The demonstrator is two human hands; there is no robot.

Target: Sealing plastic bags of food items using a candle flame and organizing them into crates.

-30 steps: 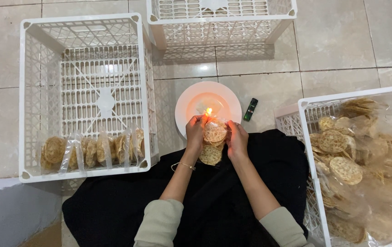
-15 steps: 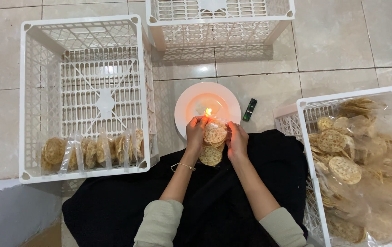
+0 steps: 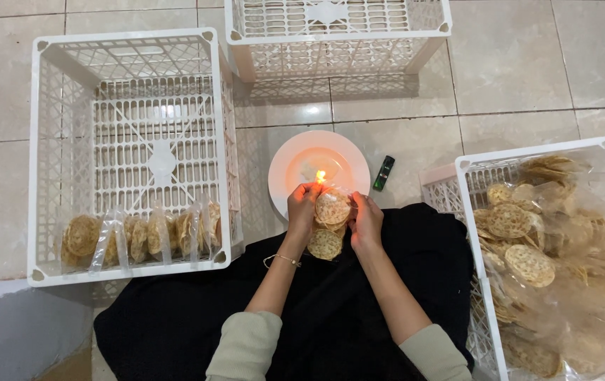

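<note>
clear cracker bag (image 3: 331, 212) between hands

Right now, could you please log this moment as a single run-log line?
left hand: holds cracker bag | right hand: holds same bag | bag top: at flame over plate | lighter: on floor

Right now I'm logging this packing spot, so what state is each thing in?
Flame: lit, over the plate.
Bag of crackers: held by left hand and right hand, top at the flame.
Left crate: one row of bags.
Far crate: empty.
Right crate: full.
Lighter: lying on floor.
</note>
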